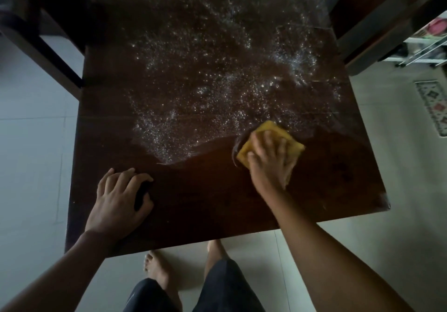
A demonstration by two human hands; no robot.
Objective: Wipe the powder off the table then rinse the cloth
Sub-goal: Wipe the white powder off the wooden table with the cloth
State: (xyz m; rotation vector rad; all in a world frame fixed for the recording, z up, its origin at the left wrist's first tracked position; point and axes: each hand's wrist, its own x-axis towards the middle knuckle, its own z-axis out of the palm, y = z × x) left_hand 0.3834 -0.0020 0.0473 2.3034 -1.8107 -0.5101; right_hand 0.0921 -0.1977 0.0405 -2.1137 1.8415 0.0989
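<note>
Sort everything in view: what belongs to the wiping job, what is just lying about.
Job: yellow cloth under the pressing right hand; white powder; table; left hand resting on it.
Lying about: chair; patterned mat; white rack.

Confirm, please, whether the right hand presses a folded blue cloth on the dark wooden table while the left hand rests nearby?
No: the head view shows a folded yellow cloth. The right hand presses it on the dark wooden table; the left hand rests nearby.

Glossy dark wood table (193,202), powder-dusted
</note>
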